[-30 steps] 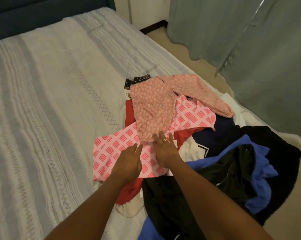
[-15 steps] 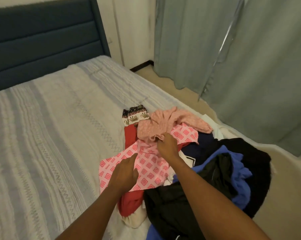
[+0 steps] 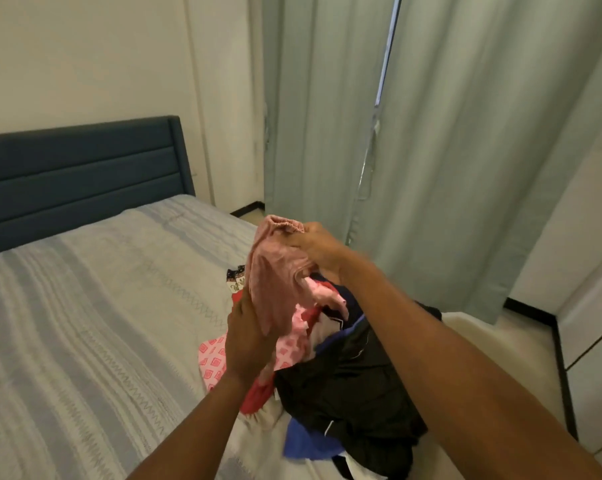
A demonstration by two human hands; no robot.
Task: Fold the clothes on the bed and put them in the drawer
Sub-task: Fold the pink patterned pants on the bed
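The pink patterned garment (image 3: 275,275) is off the heap now. A moment ago it lay spread on top of the other clothes with both hands resting near its lower edge; now the right hand (image 3: 315,245) has it pinched by the gathered, elastic-looking edge and holds it up over the bed (image 3: 85,306), so the cloth hangs in a loose bunch. The left hand (image 3: 249,336) has come up too and is closed around the hanging lower part, as if to find a leg or hem and pull it straight.

Under them the pile of clothes (image 3: 348,382) sits where it was, near the edge of the bed towards the curtain (image 3: 448,150): the pink-and-white diamond-print piece (image 3: 216,358) is uncovered on top, with red, black and blue things beneath and beside it.

So the first item looks to be picked out, and folding is about to start. It is still crumpled, so I'd say it wants shaking out or laying flat on the bare bedspread to the left. No drawer is in sight from here.
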